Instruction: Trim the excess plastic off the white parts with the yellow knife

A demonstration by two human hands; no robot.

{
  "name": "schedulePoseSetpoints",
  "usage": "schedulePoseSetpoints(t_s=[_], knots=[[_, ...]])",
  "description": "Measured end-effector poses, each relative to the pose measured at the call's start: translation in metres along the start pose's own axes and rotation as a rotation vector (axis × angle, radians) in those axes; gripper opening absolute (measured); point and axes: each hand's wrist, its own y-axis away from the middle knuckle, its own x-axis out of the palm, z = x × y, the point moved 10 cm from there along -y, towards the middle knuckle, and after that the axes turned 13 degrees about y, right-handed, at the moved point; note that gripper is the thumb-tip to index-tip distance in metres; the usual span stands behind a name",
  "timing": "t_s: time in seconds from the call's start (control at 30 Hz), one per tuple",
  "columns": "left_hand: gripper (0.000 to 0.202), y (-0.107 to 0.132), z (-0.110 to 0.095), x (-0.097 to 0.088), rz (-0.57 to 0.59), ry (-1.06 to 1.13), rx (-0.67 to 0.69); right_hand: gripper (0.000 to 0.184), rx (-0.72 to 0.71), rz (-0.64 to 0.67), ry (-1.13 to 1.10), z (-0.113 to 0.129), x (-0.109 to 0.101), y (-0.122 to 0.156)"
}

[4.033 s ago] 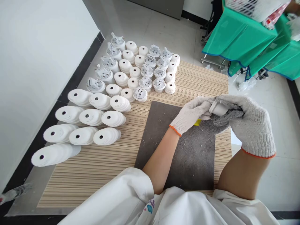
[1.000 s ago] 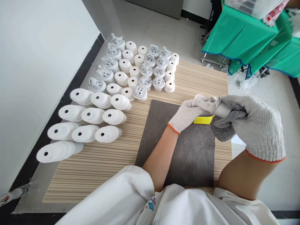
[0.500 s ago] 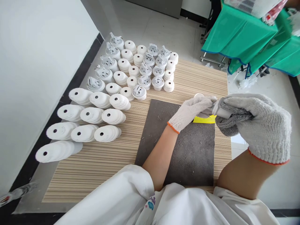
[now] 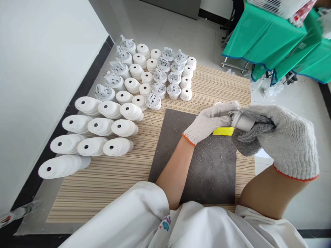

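Note:
My left hand (image 4: 212, 119), in a white knit glove, has its thumb above and fingers below the near end of a small white cylindrical housing (image 4: 243, 122). Small metallic parts show at that end. My right hand (image 4: 289, 137), also gloved, is closed on a grey fuzzy cloth (image 4: 247, 143), which is pressed around the housing's other end. Both hands are raised over the right side of a dark grey mat (image 4: 196, 162). Beneath the left fingers, a yellow strip (image 4: 222, 131) lies on the mat. A white round piece (image 4: 218, 103) is partly hidden behind the left hand.
Several white ribbed stacks with centre holes (image 4: 97, 125) stand on the left of the striped wooden table (image 4: 103, 186). Behind them are rows of white housings with flip-up brackets (image 4: 119, 67). A green-covered table (image 4: 263, 38) carries a white basket (image 4: 279, 7). A wall (image 4: 46, 69) borders the left.
The left thumb has lifted and stretched out, and the left fingers have shifted, exposing more of the housing's end. My right hand has moved slightly left with the cloth.

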Motion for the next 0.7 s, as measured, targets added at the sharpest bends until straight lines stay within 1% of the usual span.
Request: schedulePoseSetpoints(t_s=[0.07, 0.17, 0.23, 0.33, 0.5, 0.6, 0.7], knots=[[0.033, -0.001, -0.001, -0.001, 0.014, -0.004, 0.028, 0.048, 0.013, 0.006, 0.040, -0.001, 0.001, 0.000], [0.032, -0.002, -0.002, -0.002, 0.017, -0.008, 0.058, 0.049, 0.011, 0.022, 0.001, -0.002, 0.002, 0.000], [0.034, -0.003, 0.000, -0.002, 0.007, -0.015, 0.049, 0.048, 0.012, 0.034, -0.004, -0.003, 0.003, 0.000], [0.031, -0.003, 0.001, -0.001, -0.004, -0.017, 0.021, 0.049, 0.007, 0.025, 0.017, -0.003, 0.001, 0.001], [0.032, -0.003, 0.002, -0.006, -0.058, 0.039, 0.014, 0.047, -0.027, 0.007, 0.012, 0.004, -0.004, 0.001], [0.032, -0.003, 0.002, -0.003, -0.041, 0.070, 0.004, 0.042, -0.018, -0.016, 0.012, 0.005, -0.007, 0.001], [0.028, -0.002, 0.003, -0.001, -0.035, 0.032, -0.017, 0.043, -0.009, -0.044, -0.008, 0.005, -0.009, 0.001]])
